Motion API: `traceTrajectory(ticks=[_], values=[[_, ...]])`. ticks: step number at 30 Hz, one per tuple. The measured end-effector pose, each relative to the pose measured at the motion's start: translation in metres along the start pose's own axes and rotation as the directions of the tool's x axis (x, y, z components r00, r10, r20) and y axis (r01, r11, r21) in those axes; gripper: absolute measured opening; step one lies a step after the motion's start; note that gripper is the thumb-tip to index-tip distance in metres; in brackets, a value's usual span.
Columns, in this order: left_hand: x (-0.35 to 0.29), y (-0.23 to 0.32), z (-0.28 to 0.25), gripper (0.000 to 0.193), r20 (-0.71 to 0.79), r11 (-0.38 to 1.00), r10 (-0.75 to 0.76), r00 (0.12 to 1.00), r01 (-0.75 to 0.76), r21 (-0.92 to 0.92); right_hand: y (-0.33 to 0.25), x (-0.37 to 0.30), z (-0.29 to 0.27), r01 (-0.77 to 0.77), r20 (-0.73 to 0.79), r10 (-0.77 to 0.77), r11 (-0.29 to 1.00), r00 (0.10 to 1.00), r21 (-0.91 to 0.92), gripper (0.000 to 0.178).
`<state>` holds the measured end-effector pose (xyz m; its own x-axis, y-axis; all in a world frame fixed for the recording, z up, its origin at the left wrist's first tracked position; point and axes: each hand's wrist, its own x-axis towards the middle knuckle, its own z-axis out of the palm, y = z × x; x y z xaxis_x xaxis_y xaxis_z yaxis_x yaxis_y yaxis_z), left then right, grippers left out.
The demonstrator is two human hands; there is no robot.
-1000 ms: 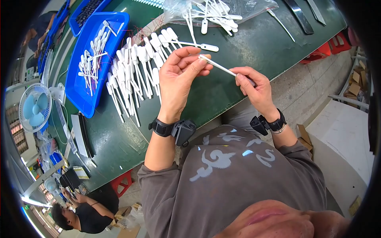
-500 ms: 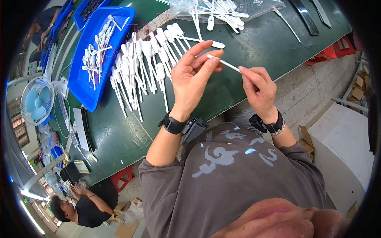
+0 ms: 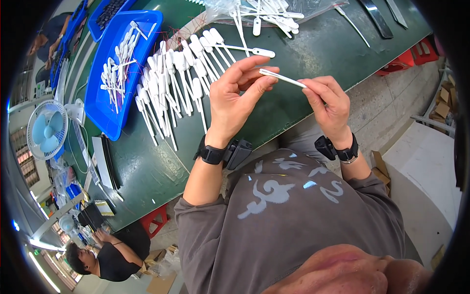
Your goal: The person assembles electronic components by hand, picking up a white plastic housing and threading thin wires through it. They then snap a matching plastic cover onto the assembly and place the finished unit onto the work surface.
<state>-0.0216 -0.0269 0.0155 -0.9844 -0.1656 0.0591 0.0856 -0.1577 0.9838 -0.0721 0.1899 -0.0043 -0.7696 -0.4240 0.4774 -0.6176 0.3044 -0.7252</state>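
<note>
Over the desk point(image 3: 318, 51), left hand point(image 3: 233, 95) and right hand point(image 3: 333, 102) pinched a white stick point(image 3: 285, 79); seemed light, stiff, best held by its ends.

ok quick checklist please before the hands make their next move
1. Right hand pinching white stick: ok, at its right end.
2. Left hand at the stick's left end: ok.
3. Left grip firm: cannot tell, the contact is partly hidden.
4. Surroundings free of loose pieces: not ok, a white paddle-shaped piece shows just beyond the left fingers.
5. Blue tray holding white pieces: ok, several lie in it.
6. Stick free of flaws: cannot tell, too small.
</note>
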Motion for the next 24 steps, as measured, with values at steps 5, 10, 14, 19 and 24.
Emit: traceTrajectory(ticks=[5, 10, 14, 19, 24], values=[[-0.001, 0.003, -0.007, 0.022, 0.081, 0.982, -0.008, 0.997, -0.007, 0.189, 0.004, 0.007, -0.011, 0.075, 0.029, -0.074, 0.997, 0.997, -0.037, 0.017], [-0.002, -0.001, -0.007, 0.018, 0.095, 0.975, 0.02, 0.995, -0.04, 0.218, 0.007, 0.013, -0.024, 0.159, 0.076, -0.153, 0.984, 0.985, -0.078, 0.018], [-0.003, -0.002, -0.006, 0.017, 0.081, 0.976, 0.035, 0.996, -0.052, 0.213, 0.005, 0.017, -0.03, 0.193, 0.101, -0.183, 0.976, 0.978, -0.097, 0.018], [-0.003, -0.003, -0.004, 0.017, 0.081, 0.976, 0.04, 0.996, -0.057, 0.212, 0.005, 0.016, -0.032, 0.191, 0.112, -0.18, 0.976, 0.977, -0.101, 0.019], [-0.003, -0.003, -0.001, 0.019, 0.054, 0.995, 0.025, 0.998, -0.03, 0.094, -0.007, 0.016, -0.028, 0.106, 0.126, -0.1, 0.993, 0.987, -0.042, 0.018]])
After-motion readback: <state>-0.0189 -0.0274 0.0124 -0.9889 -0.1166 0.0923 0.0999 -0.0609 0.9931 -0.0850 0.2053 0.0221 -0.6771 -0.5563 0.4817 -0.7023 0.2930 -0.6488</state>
